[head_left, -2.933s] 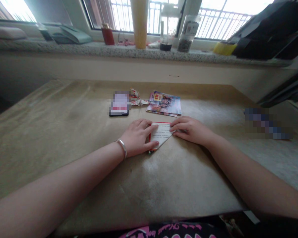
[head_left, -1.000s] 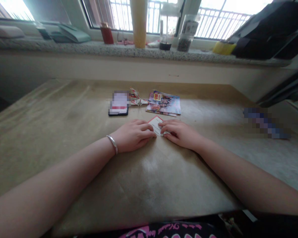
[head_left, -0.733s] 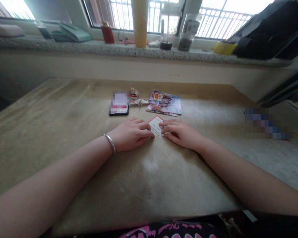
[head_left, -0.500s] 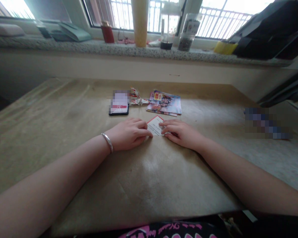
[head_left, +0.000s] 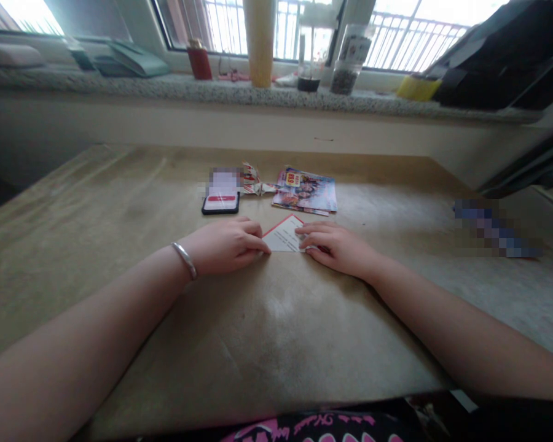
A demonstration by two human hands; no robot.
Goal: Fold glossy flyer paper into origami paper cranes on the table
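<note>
Folded paper [head_left: 282, 238] lies flat on table [head_left: 258, 344], long near edge running left-right, left hand [head_left: 225, 244] fingers bunched at left corner, pinch unclear, right hand [head_left: 335, 248] fingers slightly spread on right end.

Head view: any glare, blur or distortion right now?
Head view: bright window glass washes out nearly white; same view: soft glare marks the beige tabletop; same view: print on the folded white red-edged paper is too soft to read; same view: pixelation covers part of the black-edged rectangular phone; same view: outer edges look stretched.
</note>
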